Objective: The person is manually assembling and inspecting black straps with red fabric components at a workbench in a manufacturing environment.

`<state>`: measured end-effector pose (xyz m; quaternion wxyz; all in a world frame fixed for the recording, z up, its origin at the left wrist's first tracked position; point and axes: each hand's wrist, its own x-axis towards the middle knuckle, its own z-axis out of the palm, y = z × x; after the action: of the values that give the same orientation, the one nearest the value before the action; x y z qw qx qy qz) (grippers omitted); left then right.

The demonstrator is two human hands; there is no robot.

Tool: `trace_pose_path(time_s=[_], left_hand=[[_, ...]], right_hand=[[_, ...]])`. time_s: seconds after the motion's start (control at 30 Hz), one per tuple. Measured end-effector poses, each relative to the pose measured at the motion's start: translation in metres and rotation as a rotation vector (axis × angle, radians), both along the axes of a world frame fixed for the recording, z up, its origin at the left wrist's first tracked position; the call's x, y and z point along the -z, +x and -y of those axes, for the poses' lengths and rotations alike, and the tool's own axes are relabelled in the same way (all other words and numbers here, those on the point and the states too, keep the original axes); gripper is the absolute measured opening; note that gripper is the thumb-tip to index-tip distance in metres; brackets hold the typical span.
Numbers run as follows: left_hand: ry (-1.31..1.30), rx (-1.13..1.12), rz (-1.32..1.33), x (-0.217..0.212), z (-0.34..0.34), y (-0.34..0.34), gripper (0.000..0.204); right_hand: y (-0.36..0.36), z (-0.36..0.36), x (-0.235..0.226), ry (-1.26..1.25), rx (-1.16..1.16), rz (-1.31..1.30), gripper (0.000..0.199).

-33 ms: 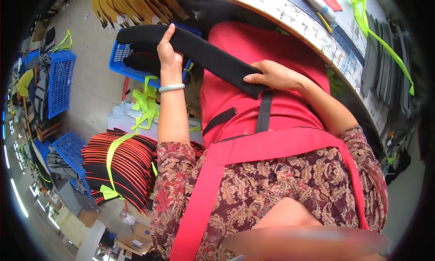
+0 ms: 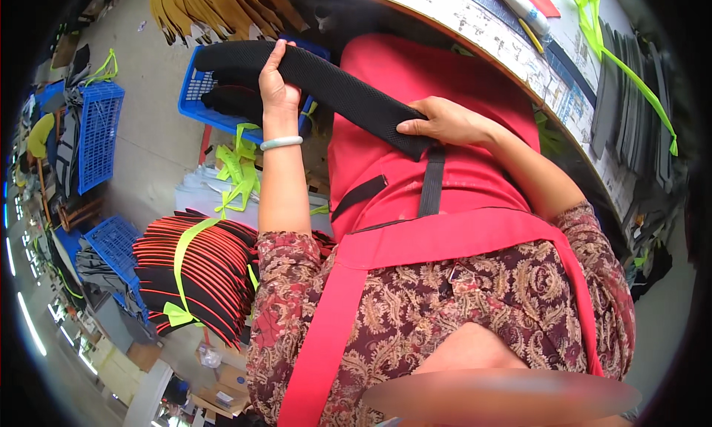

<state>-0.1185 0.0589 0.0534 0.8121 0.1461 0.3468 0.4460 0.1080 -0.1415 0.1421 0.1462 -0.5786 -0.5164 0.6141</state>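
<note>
A long black mesh fabric strip [image 2: 341,89] slants across the front of my red apron [image 2: 437,71], its left end over a blue crate [image 2: 222,115]. My left hand [image 2: 279,89] is closed round the strip left of its middle, thumb on top. At the strip's lower right end, my right hand [image 2: 449,121] pinches it with the thumb above; the fingers underneath are hidden. Inside the crate lie more black pieces [image 2: 230,100], partly covered by the strip and my left hand.
A worktable [image 2: 475,26] runs along the upper right, carrying a stack of dark grey strips [image 2: 630,100]. Mustard-coloured strips [image 2: 222,8] hang at the top left. A tied bundle of black, red-edged pieces [image 2: 196,271] stands at my left, below bright green ties [image 2: 239,167].
The strip's left end has shifted slightly to the right. Both hands keep their hold in nearly the same place.
</note>
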Motion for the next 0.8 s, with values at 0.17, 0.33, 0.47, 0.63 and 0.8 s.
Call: trace_pose_path(time_s=[0.17,0.33,0.47,0.63,0.8], left_hand=[[0.030,0.200,-0.045,0.005,0.065,0.022,0.009],[0.104,0.115,-0.056,-0.003,0.132,0.014,0.016],[0.042,0.214,-0.088,-0.022,0.145,-0.004,0.023],[-0.047,0.121,-0.178,0.065,0.094,-0.047,0.017],[-0.445,-0.091,-0.384,0.202,0.062,-0.182,0.033]], right_hand=[[-0.011,-0.030,0.013,0.001,-0.068,0.128,0.037],[-0.037,-0.040,0.023,0.036,0.084,0.075,0.039],[-0.049,-0.063,0.030,0.136,0.187,0.168,0.046],[-0.041,-0.059,0.038,0.169,0.151,0.139,0.037],[-0.045,-0.053,0.021,0.248,0.093,-0.090,0.019]])
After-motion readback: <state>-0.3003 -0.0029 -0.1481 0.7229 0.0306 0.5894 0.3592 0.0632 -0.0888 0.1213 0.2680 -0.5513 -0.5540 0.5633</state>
